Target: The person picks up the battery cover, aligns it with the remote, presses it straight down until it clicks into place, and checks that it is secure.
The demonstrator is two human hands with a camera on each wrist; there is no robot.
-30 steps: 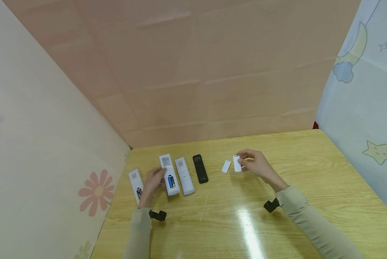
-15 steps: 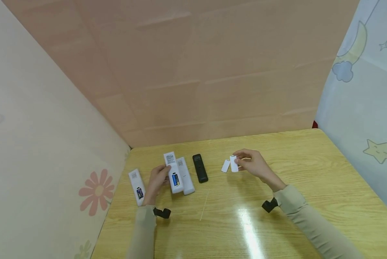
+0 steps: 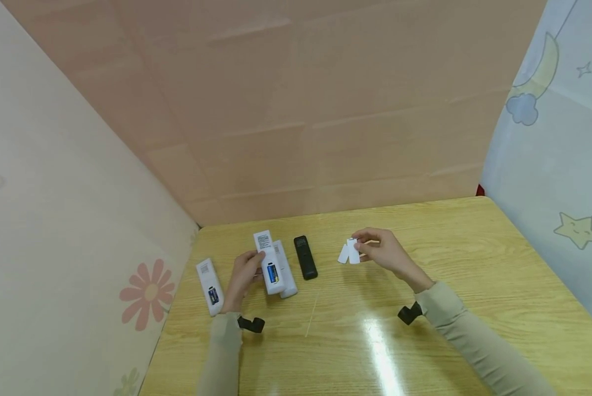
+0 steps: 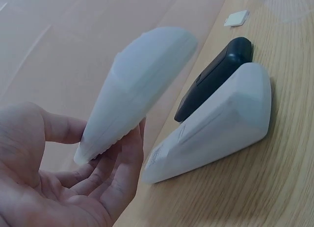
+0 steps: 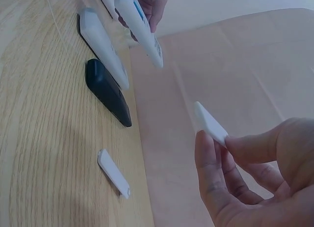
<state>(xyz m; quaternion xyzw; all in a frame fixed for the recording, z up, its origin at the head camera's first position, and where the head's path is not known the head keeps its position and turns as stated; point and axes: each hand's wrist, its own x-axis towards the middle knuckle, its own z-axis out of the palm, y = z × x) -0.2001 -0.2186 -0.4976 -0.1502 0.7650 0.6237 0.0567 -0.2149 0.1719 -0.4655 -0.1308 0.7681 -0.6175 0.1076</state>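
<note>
My left hand [image 3: 244,276] holds a white remote control [image 3: 273,275] above the table, its back up and blue batteries [image 3: 273,273] showing in the uncovered compartment. In the left wrist view, thumb and fingers grip that remote [image 4: 137,79] near its narrow end. Between thumb and fingertips my right hand [image 3: 385,253] pinches a small white battery cover [image 3: 354,252], raised off the table in the right wrist view. A second white battery cover [image 5: 114,173] lies on the wood below it. Beneath the held remote, partly hidden in the head view, lies another white remote [image 4: 216,124].
A black remote [image 3: 306,257] lies face down right of the white ones. Further left lies a white remote [image 3: 209,287] with batteries exposed. A thin pale stick [image 3: 312,314] rests on the wooden table [image 3: 355,352]. Curtains stand behind and at both sides.
My left hand has carried the white remote rightward, over the one lying beside it. The battery cover in my right hand has shifted left and now overlaps the loose cover in the head view.
</note>
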